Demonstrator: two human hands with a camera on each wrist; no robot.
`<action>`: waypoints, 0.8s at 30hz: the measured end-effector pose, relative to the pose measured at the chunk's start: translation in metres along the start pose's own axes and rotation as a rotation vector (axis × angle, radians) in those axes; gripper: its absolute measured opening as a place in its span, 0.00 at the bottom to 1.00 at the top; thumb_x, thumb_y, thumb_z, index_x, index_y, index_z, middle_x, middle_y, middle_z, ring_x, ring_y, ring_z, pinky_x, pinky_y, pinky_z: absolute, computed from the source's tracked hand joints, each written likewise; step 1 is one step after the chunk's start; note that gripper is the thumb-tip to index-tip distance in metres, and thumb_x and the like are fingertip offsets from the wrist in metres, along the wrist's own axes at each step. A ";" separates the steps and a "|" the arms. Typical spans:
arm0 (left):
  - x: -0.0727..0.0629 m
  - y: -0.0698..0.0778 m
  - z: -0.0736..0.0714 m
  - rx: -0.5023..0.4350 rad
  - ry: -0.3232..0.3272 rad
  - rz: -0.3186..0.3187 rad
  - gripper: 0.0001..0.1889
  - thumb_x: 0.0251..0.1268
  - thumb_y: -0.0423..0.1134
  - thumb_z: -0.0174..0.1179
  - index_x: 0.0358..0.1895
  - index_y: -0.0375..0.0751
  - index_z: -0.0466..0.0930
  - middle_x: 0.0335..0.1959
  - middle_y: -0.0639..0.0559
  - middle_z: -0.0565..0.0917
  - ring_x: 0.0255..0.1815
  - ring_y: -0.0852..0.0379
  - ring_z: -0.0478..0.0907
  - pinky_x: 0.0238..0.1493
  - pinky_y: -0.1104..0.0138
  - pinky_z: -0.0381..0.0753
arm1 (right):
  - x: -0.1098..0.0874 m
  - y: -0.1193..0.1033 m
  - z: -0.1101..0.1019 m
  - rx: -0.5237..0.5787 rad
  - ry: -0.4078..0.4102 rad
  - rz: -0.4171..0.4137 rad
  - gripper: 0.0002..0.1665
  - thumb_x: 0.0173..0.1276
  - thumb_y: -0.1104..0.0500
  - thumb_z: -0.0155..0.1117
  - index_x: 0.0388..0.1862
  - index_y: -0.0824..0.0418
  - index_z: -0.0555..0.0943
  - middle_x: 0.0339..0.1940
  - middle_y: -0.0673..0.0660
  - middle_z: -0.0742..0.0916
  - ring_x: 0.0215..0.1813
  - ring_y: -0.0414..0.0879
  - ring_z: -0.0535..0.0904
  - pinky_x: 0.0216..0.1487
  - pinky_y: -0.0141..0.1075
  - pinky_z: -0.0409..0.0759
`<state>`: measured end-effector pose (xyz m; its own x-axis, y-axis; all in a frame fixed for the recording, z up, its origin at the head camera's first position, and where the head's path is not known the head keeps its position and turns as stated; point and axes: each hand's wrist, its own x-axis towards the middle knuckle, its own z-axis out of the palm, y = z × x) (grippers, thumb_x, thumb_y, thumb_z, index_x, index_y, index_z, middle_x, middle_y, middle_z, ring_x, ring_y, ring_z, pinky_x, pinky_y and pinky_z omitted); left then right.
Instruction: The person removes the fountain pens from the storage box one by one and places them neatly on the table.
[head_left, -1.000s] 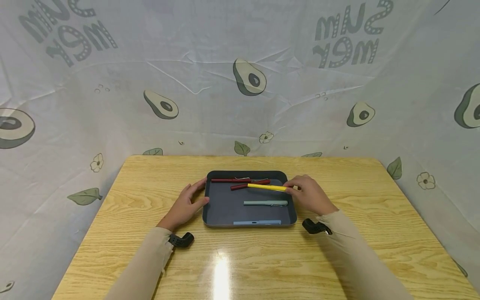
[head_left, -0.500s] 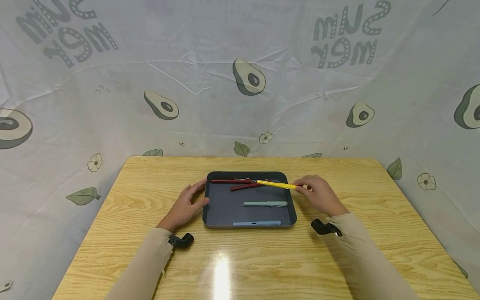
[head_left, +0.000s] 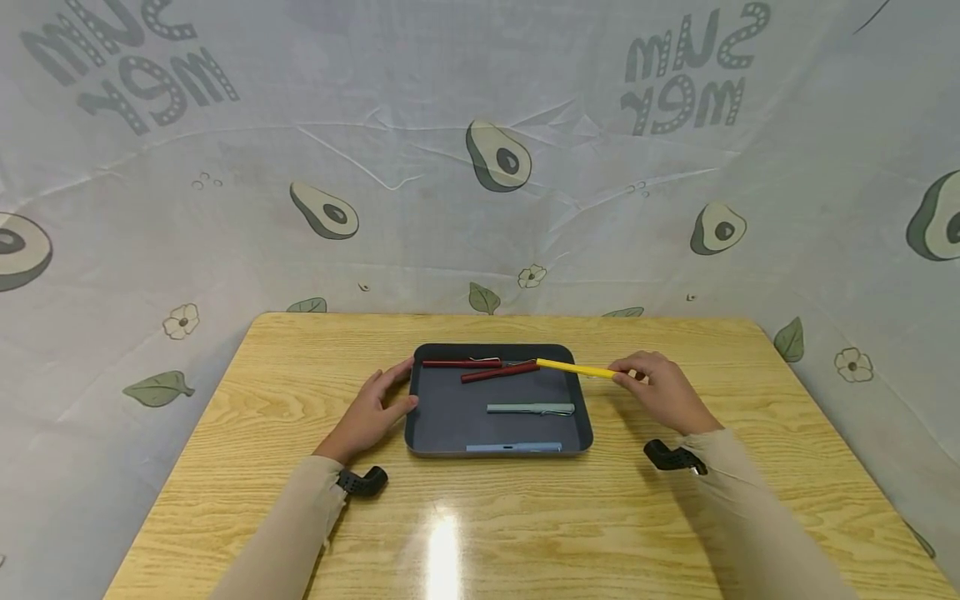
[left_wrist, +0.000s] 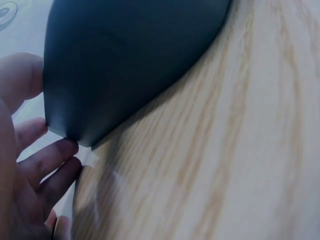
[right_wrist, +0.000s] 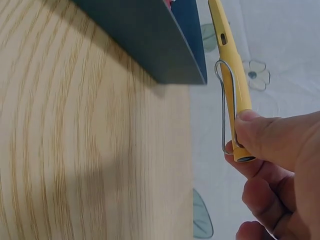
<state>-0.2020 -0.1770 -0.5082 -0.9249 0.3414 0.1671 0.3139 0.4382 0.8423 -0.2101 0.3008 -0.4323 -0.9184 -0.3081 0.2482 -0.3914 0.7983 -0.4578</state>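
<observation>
My right hand (head_left: 663, 392) pinches a yellow pen (head_left: 576, 368) near its capped end, between thumb and fingers. The pen points left, its far tip over the right part of the dark grey tray (head_left: 442, 417). Close up in the right wrist view, the pen (right_wrist: 235, 82) has a wire clip, and the thumb presses beside it. My left hand (head_left: 371, 414) rests against the tray's left side, thumb and fingers spread. In the left wrist view, fingertips touch the tray's outer wall (left_wrist: 125, 60). Inside lie two dark red pens (head_left: 457, 363), a pale green pen (head_left: 531, 408) and a blue pen (head_left: 513, 447).
The tray stands on a wood-grain table (head_left: 480, 517). Behind the table hangs a pale cloth (head_left: 420, 250) printed with avocados and leaves. A black wrist mount (head_left: 363, 482) sits on the left wrist, another mount (head_left: 671, 457) on the right.
My right hand has drawn the yellow pen rightward, off the red pens and partly past the tray's right rim. The left hand and the tray stay where they were.
</observation>
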 end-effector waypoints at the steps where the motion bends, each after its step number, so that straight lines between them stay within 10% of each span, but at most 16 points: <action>1: 0.000 0.000 0.000 0.002 -0.001 0.001 0.37 0.78 0.50 0.61 0.83 0.50 0.58 0.78 0.45 0.69 0.82 0.46 0.57 0.85 0.48 0.36 | -0.001 0.002 -0.001 0.002 -0.002 0.000 0.10 0.75 0.64 0.66 0.51 0.62 0.89 0.45 0.58 0.88 0.41 0.50 0.76 0.38 0.41 0.75; 24: 0.001 -0.001 0.001 0.006 0.007 0.003 0.36 0.77 0.49 0.61 0.83 0.51 0.58 0.78 0.47 0.69 0.81 0.47 0.60 0.85 0.50 0.37 | -0.004 0.045 -0.026 -0.012 -0.014 -0.018 0.10 0.76 0.61 0.66 0.51 0.61 0.89 0.43 0.56 0.88 0.39 0.47 0.77 0.34 0.38 0.74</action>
<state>-0.2029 -0.1767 -0.5095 -0.9254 0.3371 0.1734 0.3181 0.4418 0.8388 -0.2227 0.3516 -0.4314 -0.9119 -0.3299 0.2442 -0.4076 0.7984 -0.4432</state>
